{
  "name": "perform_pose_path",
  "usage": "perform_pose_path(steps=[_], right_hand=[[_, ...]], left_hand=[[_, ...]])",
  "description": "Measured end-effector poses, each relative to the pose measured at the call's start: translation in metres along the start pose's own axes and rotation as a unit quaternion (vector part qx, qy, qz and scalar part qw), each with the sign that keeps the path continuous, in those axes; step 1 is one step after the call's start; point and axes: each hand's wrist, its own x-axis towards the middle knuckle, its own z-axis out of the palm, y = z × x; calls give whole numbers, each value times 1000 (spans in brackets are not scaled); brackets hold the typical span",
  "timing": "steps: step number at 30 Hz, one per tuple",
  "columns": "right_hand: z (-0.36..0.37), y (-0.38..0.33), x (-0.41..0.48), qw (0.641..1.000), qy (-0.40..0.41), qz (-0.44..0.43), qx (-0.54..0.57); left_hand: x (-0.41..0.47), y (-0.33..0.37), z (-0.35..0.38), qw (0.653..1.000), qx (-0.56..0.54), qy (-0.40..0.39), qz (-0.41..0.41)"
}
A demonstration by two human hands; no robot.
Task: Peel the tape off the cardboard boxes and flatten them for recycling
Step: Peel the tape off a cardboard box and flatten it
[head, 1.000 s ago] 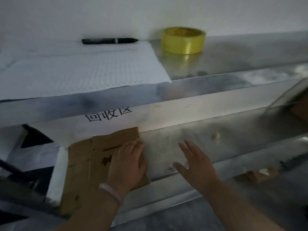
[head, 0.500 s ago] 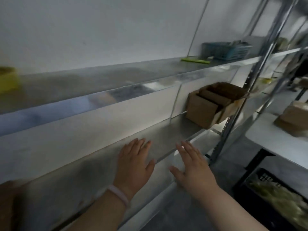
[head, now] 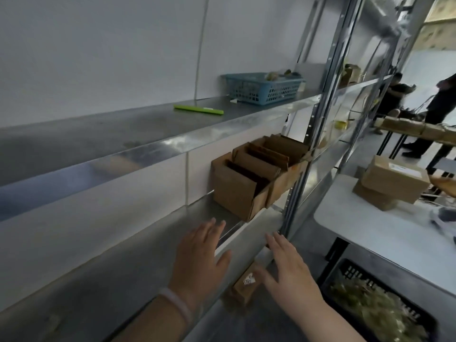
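Several open brown cardboard boxes point(head: 249, 178) stand in a row at the right end of the middle metal shelf point(head: 138, 245). My left hand point(head: 199, 257) hovers over that shelf's front edge with fingers straight, holding nothing. My right hand point(head: 288, 270) is spread open just right of it, below the shelf edge. Both hands are a short way left and in front of the nearest box. A small piece of cardboard with a white label point(head: 244, 285) lies on the lower shelf between my hands.
The upper shelf point(head: 148, 129) carries a green marker point(head: 198, 110) and a blue basket point(head: 264, 87). A steel upright point(head: 311, 154) stands right of the boxes. A white table point(head: 385, 233) with closed boxes point(head: 392, 181) and a black crate point(head: 380, 307) lie to the right. People stand far right.
The view has swung right, away from the flattened cardboard and the yellow tape roll. The open boxes have come nearer. Both hands left the flat cardboard and moved right along the shelf, still open.
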Motion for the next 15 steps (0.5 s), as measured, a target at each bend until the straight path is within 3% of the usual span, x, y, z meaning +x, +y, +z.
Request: perform_pose_path(steps=[7, 15], right_hand=[[-2, 41, 107, 998, -17, 40, 41], [1, 74, 190, 979, -34, 116, 167]], left_hand=[[94, -21, 72, 995, -68, -71, -31], [175, -17, 104, 993, -74, -86, -39]])
